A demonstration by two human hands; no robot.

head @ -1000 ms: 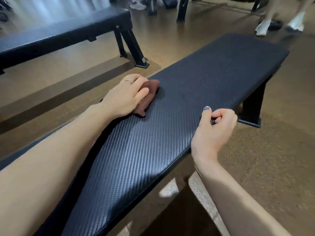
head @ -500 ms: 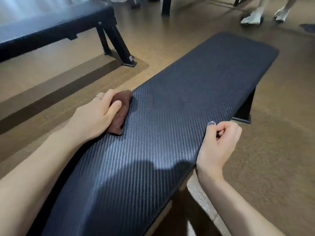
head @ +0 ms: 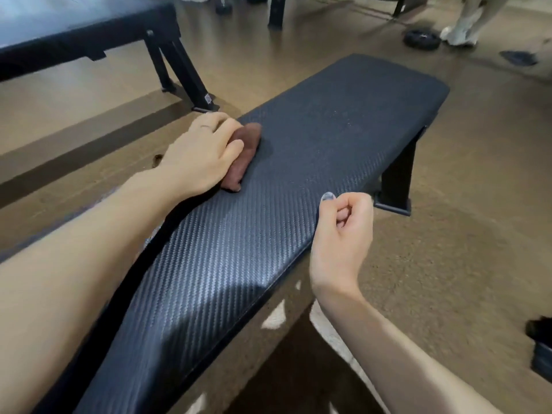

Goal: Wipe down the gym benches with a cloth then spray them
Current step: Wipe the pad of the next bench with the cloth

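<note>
Brown cloth [head: 243,153] lies bunched on the black textured counter [head: 313,150], the gym bench being cleaned, close to the counter's left long edge and about halfway along its length. The left hand [head: 200,156] presses down over the cloth, fingers curled across its top so that only the far and right side of the cloth shows; that grip is closed on the cloth. The right hand [head: 343,231] sits at the counter's right long edge, loosely fisted with the thumb tip against the edge; it seems to hold nothing, though the curled fingers hide the palm.

Judging by this, the wiping step is in hand, not the spraying: no spray bottle is visible. The next move probably calls for sweeping the cloth across the counter's width and on toward its far end, keeping pressure flat. A second bench [head: 89,34] stands beyond the counter's left edge, apart from it.
</note>
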